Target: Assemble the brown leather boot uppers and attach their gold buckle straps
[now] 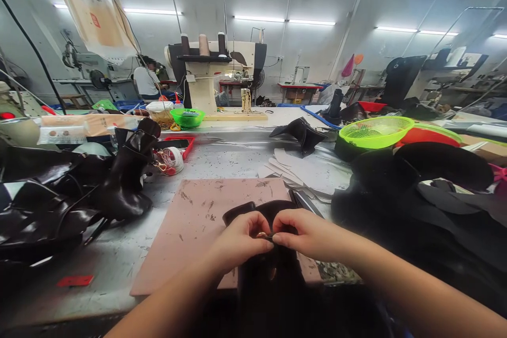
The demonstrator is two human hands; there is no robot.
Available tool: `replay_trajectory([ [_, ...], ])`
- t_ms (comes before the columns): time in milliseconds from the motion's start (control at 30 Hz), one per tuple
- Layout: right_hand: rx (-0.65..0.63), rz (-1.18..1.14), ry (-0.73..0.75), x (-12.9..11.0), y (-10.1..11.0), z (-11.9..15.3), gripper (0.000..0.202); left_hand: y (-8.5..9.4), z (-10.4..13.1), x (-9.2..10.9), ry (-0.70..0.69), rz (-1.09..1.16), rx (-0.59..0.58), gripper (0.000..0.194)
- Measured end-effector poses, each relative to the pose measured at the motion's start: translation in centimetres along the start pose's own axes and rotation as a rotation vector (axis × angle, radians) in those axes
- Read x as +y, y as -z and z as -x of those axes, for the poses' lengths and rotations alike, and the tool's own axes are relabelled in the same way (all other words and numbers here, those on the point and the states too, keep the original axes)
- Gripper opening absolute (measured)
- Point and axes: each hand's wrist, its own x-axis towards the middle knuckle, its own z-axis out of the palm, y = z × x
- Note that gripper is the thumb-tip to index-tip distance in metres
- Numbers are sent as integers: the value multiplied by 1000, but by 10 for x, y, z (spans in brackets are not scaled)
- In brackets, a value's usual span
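Left hand (242,236), right hand (304,229) pinching dark leather (282,206) over pink board (190,237), bare toward left edge.

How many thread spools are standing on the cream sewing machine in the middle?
3, side by side: a dark cylindrical left spool, a beige cylindrical middle spool and a dark cylindrical right spool. More might hide behind them.

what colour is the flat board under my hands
The board is pink with dark marks, in the head view.
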Motion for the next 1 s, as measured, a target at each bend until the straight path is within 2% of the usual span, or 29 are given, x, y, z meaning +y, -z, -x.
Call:
replay_trajectory([
  [167, 35, 45, 50, 0, -2, 1, 7, 8, -1, 5, 41, -42, -109, 26],
  [267, 29, 86, 60, -2, -2, 3, 7, 11, -3, 7, 55, -143, -125, 22],
  [333, 15, 83, 48, -1, 0, 5, 10, 11, -1, 9, 18, -247, -114, 18],
  [400, 11, 41, 16, 2, 2, 5, 10, 10, 5, 10, -122, -413, -46, 19],
  [533, -2, -65, -27, 9, 2, 4, 10, 6, 23, 6, -656, -900, 78, 47],
  [600, -11, -85, -37, 10, 3, 3, 11, 5, 29, 0, -884, -1122, 115, 42],
  [667, -27, -119, -54, 11, 4, 3, 11, 2, 31, -7, -1046, -1277, 169, 26],
  [767, -67, -189, -73, 11, 5, 2, 10, -1, 35, -14, -1201, -1423, 234, 6],
  [833, -50, -193, -93, 12, 4, 2, 9, -3, 39, -16, -1248, -1473, 255, 12],
  [1000, 14, -144, -124, 14, -2, -1, 10, -1, 49, -16, -1268, -1531, 155, 17],
])
